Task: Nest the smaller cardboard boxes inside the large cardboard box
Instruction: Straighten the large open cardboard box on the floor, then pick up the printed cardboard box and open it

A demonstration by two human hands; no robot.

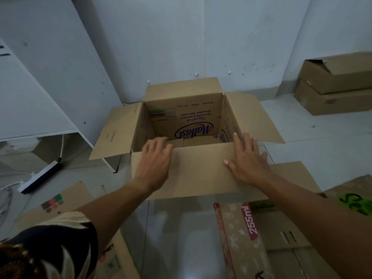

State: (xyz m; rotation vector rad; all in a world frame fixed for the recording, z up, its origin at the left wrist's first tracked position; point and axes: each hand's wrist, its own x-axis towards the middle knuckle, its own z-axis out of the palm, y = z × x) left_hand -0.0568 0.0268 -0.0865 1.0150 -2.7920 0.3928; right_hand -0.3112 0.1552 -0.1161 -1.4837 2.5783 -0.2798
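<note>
The large brown cardboard box, printed inside with blue biscuit lettering, stands upright on the pale tiled floor with all four top flaps spread outward and its mouth wide; only a little can be seen low inside, perhaps folded bottom flaps, and whether a smaller box already lies there cannot be told. The step in hand looks like readying this container: the near flap is being pressed down and outward so the opening stays clear. The left hand lies on that flap at its inner edge, fingers loosely spread and blurred, its grip released and closed on nothing. The right hand rests flat on the same flap near the right corner, fingers extended, grip likewise released. The next move probably calls for reaching back to one of the printed cardboard cartons lying close by, such as the brown carton marked 255ml, and lowering it squarely through the mouth. Two stacked brown boxes sit well apart by the far wall.
</note>
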